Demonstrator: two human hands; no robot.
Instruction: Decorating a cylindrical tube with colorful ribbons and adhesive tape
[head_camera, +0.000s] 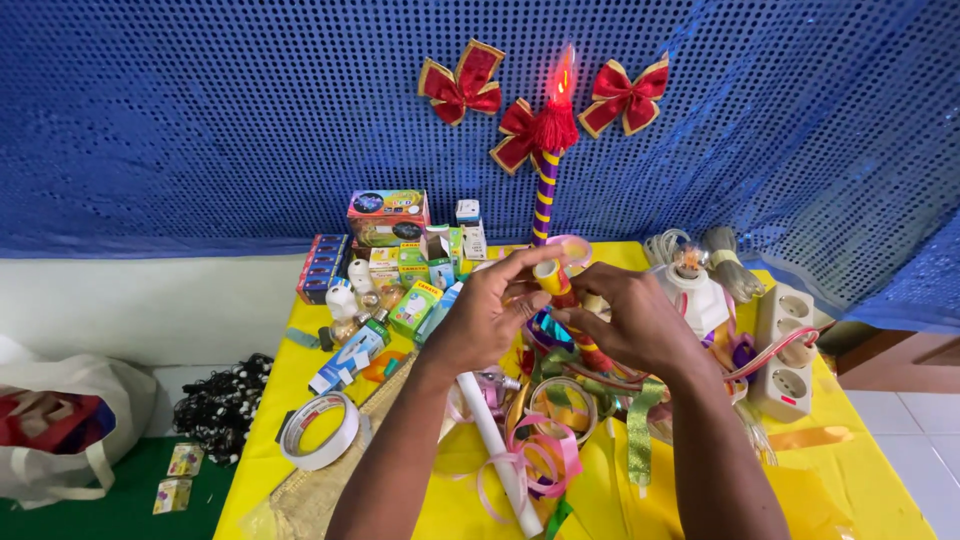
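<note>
- Two hands, left hand (487, 318) and right hand (630, 322), are held over the table (280, 375).
- A striped stick (556, 285) is pinched by both sets of fingers; ribbon (530, 460) lies unused at 6 o'clock.

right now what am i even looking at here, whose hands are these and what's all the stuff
This is one picture from a camera worn on a person's head, looking down at their own two bare hands. The left hand and right hand together hold a small yellow tube wrapped with red ribbon. Below is a yellow table crowded with craft things: a tape roll, pink ribbon, small boxes and power strips. Behind stands a lit candle lamp against a blue sequin cloth with red bows.
</note>
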